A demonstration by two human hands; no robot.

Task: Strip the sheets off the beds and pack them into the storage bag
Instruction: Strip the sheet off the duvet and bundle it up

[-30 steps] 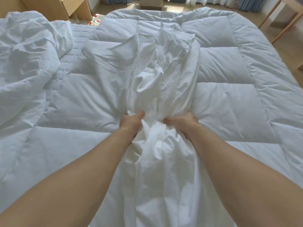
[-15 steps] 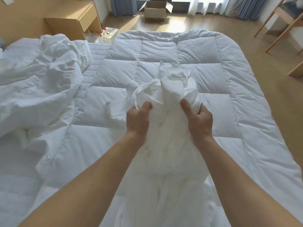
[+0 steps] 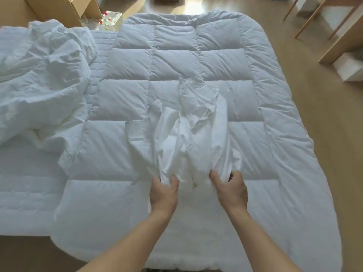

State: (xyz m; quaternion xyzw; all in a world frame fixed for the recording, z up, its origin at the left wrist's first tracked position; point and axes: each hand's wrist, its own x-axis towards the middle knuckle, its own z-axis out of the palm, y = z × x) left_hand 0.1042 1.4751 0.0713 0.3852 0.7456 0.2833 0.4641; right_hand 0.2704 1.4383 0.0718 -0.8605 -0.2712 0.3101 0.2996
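1. Sheet (image 3: 188, 134): white, bunched and wrinkled, lying mid-bed on top of the quilted duvet (image 3: 176, 61), near end gathered toward the person.
2. Left hand (image 3: 163, 191): fingers curled closed around a fold at the sheet's near-left edge, thumb on the right of the fold, back of hand up.
3. Right hand (image 3: 230, 190): fingers pinched shut on the near-right edge of the sheet; fabric passes between thumb and fingers. Back of hand up.
4. Both hands sit side by side with a gap between them, the sheet's middle sagging in that gap. Bare forearms run in from the bottom edge.
5. Duvet: white, box-stitched squares, spread flat across the bed, far corners rounded, right edge hanging toward the wooden floor (image 3: 324, 134).
6. Crumpled bedding pile (image 3: 41, 79): white, heaped on the left, just beside the duvet, partly overlapping its left edge.
7. Quilted mattress pad (image 3: 100, 61) shows in a strip between the pile and the duvet.
8. Wooden nightstand (image 3: 64, 8) top left; beside it a clear pack of bottles with red caps (image 3: 110, 16) on the floor.
9. Wooden furniture legs (image 3: 314, 18) top right. Storage bag: can't spot it in this view.
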